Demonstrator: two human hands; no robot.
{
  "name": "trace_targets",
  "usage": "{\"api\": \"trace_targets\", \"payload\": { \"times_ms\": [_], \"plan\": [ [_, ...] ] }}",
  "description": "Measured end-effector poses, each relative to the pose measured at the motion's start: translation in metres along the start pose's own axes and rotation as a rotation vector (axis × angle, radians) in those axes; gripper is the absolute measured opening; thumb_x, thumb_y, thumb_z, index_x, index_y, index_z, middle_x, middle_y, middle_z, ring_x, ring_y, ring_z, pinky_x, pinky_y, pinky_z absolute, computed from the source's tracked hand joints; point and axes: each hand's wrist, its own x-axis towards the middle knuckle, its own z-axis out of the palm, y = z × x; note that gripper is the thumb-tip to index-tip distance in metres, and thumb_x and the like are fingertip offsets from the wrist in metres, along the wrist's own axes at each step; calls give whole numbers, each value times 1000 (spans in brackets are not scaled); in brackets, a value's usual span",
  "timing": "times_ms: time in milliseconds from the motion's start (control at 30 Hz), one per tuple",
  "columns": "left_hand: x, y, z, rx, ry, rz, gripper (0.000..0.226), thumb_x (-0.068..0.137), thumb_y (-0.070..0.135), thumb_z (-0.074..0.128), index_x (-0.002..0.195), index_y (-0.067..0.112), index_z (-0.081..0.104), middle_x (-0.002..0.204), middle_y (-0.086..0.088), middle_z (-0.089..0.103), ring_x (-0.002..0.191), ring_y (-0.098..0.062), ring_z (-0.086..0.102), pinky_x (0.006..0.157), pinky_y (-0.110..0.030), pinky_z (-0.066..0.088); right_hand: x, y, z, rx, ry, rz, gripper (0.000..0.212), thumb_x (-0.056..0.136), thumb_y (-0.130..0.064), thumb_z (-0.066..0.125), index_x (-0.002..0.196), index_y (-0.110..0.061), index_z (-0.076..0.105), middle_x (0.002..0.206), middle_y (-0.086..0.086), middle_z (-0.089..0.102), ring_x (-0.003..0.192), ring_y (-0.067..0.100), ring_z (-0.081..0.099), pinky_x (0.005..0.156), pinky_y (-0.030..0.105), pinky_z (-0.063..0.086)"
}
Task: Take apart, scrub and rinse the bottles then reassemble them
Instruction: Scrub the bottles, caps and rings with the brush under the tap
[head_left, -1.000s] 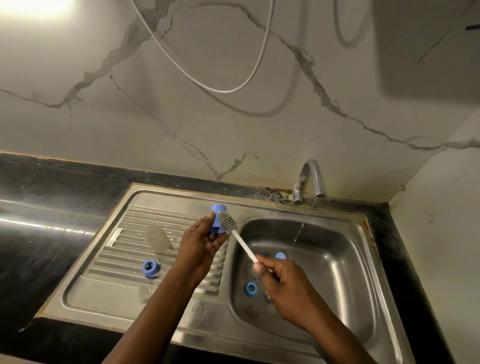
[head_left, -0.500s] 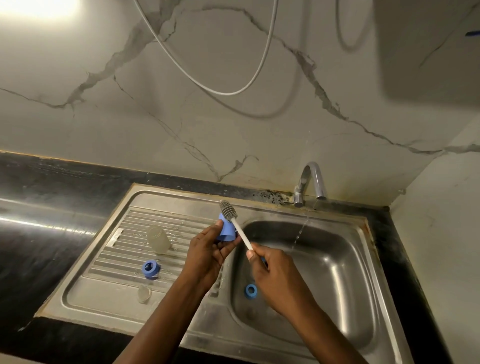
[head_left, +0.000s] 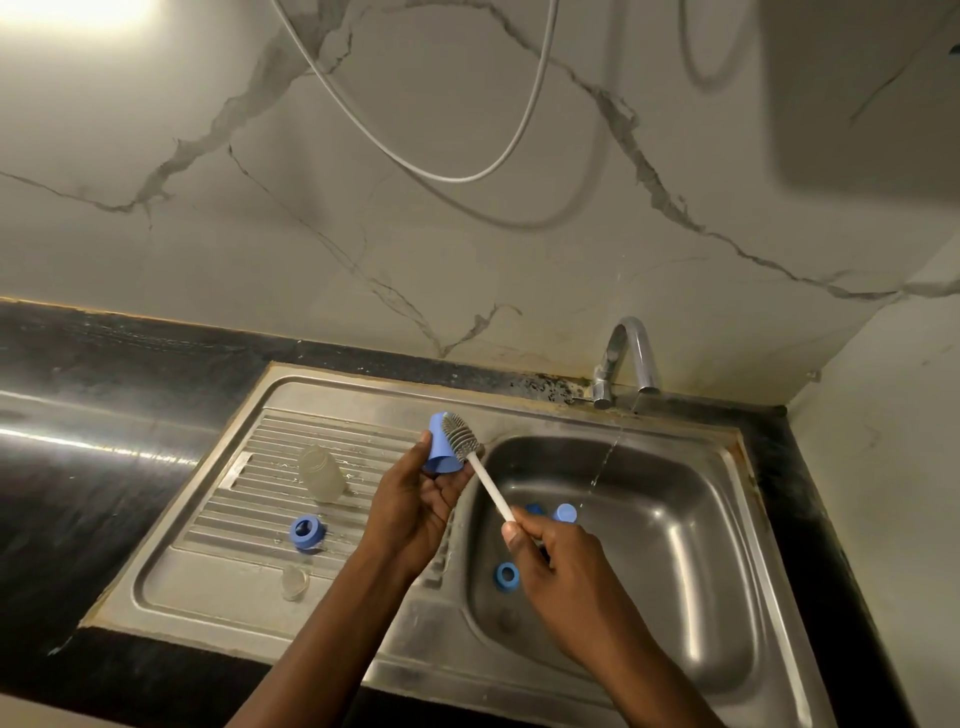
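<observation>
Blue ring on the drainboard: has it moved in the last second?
No. The blue ring lies on the same ribs of the drainboard, just as far from its front edge as before.

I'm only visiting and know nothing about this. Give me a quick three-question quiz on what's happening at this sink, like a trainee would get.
1. True or false: water runs from the tap.
2. Which hand grips the brush? A) left B) right C) both
3. Fill in: the clear bottle lies on the ____.
Key: 1 true. 2 B, the right hand; the left hand holds a blue cap. 3 drainboard.
</observation>
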Motion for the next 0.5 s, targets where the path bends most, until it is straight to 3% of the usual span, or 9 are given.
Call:
{"api": "trace_targets", "payload": {
  "times_ms": [67,167,233,333,500],
  "plan": [
    [-1,-3,0,-34,-29,-6,40,111,24,46,131,-7,58,116,-31,73,93,-37,79,73,-40,67,6,-5,-1,2,7,-9,28,108,-44,48,125,-39,69,68,-4,58,61,0,57,56,18,46],
    [1,-2,1,-45,-40,-12,42,109,24,49,136,-6,56,122,-30,72,98,-37,79,77,-41,67,14,-10,-1,5,-7,-26,19,109,-42,47,110,-42,66,63,-15,58,59,-2,56,54,19,42],
    [2,-2,1,-40,-40,-20,38,110,23,47,133,-5,58,119,-29,73,96,-35,79,75,-40,67,20,-11,0,-6,7,-31,24,109,-40,48,114,-30,70,64,-13,58,63,-6,59,56,15,43],
    [1,-2,0,-30,-21,-20,39,111,23,46,135,-5,58,122,-29,72,98,-35,79,77,-42,67,26,-12,3,-24,10,-49,28,109,-40,48,122,-27,70,70,-8,59,67,-8,60,58,12,45],
    [8,-3,-5,23,54,-11,47,110,28,52,145,-3,51,137,-32,64,130,-44,62,93,-49,61,27,-10,3,-44,-2,-56,31,109,-41,48,127,-28,69,70,-9,58,67,-7,60,58,13,46]
  ]
}}
